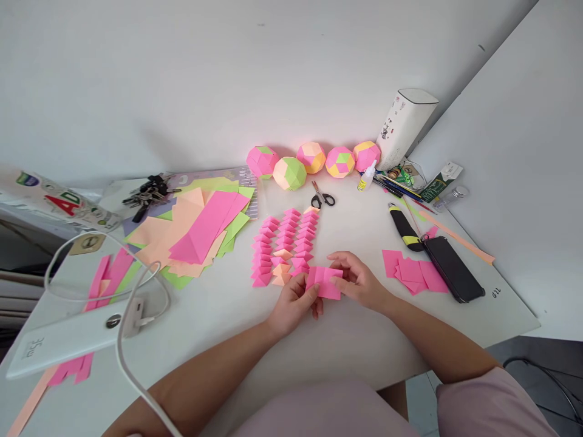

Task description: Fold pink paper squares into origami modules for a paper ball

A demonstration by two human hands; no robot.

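Observation:
Between my two hands is a pink paper square with fold creases across it, held just above the table near its front. My left hand pinches its left edge, thumb on top. At the right edge, my right hand grips the same sheet between thumb and fingers. Right behind them stand three rows of folded paper units, mostly pink with a few peach ones. A pile of small pink paper squares lies to the right of my right hand.
Several paper balls line the wall, with scissors and a glue bottle before them. Coloured sheets lie left, near keys, a power bank and a white cable. A cutter and phone lie right.

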